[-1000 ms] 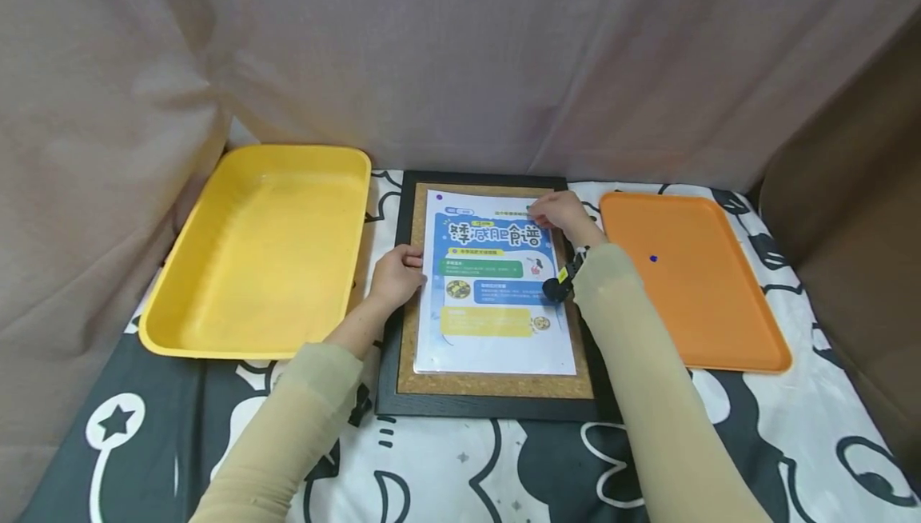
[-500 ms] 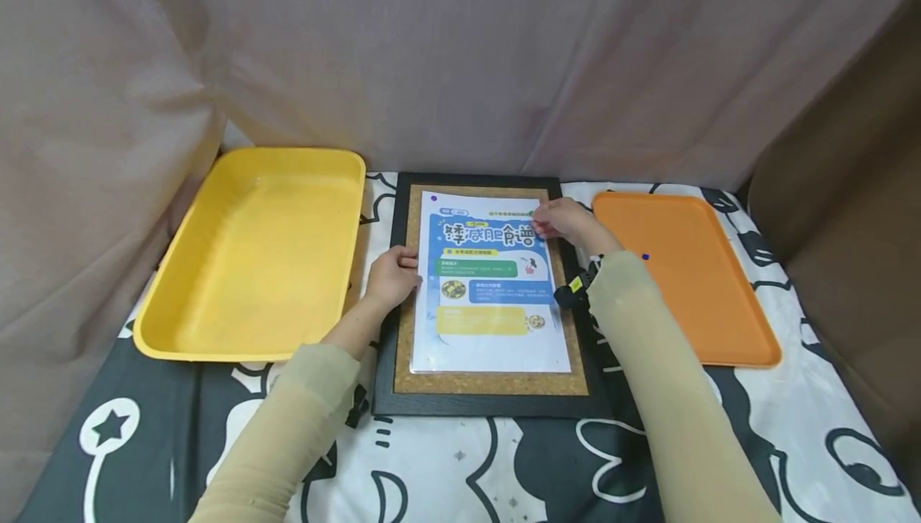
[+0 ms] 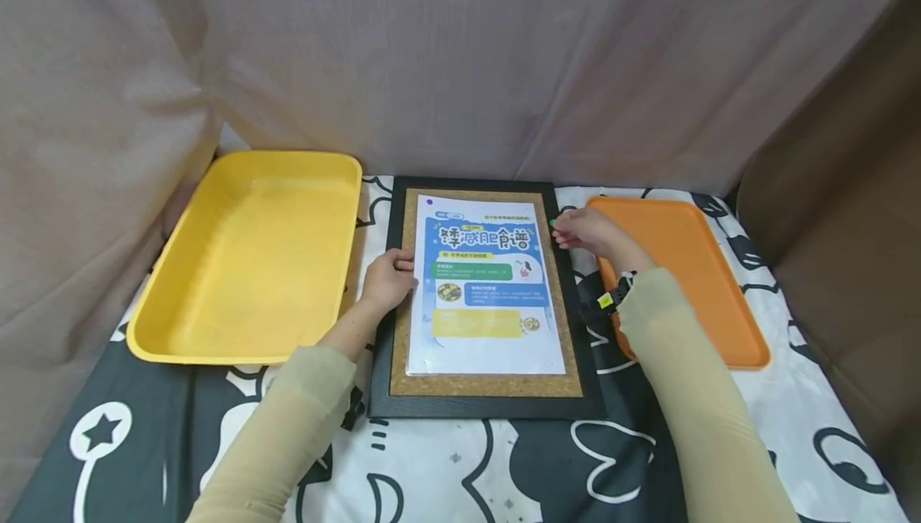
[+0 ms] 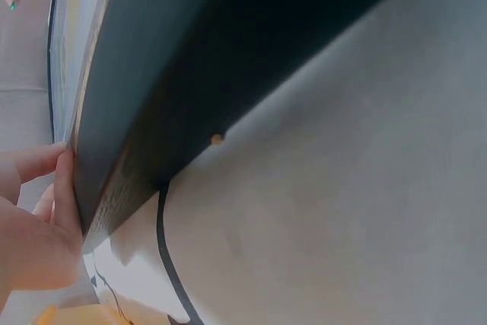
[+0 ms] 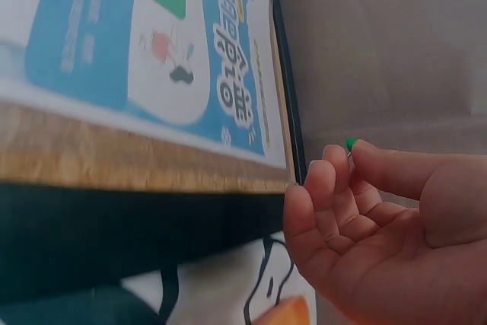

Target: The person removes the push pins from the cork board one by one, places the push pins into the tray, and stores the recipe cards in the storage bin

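A printed poster (image 3: 485,355) in a clear sleeve lies on a black-framed cork board (image 3: 475,385). At its upper left corner is a small purple thumbtack (image 3: 429,201). My left hand (image 3: 387,279) rests along the left side of the board, fingertips touching the poster's edge; in the left wrist view its thumb and index finger meet there. Beyond the board's right edge, my right hand (image 3: 593,235) is raised, pinching a green thumbtack (image 5: 351,144) between thumb and fingers. The metal point shows in the right wrist view, apart from the poster.
A deep yellow tray (image 3: 245,267) stands left of the board. To the right lies an orange tray (image 3: 691,283), partly covered by the right hand and forearm. The patterned cloth (image 3: 432,467) covers the table, and a grey curtain (image 3: 403,59) hangs behind.
My right hand has lifted away from the poster's upper right corner and moved right, carrying the green thumbtack. The left hand stays at the board's left edge. The view has shifted slightly.
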